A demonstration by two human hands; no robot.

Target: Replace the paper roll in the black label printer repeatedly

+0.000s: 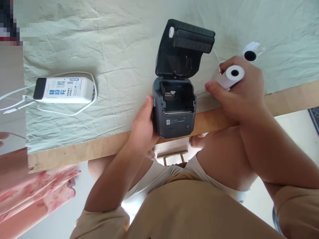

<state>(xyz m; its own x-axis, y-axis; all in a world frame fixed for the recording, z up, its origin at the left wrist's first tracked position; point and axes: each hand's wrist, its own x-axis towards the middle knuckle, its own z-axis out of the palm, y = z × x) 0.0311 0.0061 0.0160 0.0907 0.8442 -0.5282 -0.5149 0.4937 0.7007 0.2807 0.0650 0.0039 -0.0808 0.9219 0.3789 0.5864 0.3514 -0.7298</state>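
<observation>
A dark portable label printer is held near the table's front edge, its lid swung up and back. The bay inside shows a small white sticker and no paper roll. My left hand is closed round the printer's left side and lower end. To the right of it, my right hand grips a white paper roll with a dark hollow core, thumb on the near side. The roll is apart from the printer. Just beyond that hand stands another white roll or core with a dark opening, partly hidden.
On the left lies a white power bank or charger with blue print, a white cable looped round it. A pale green cloth covers the table, its wooden edge towards me. Another person in pink patterned clothing is at lower left.
</observation>
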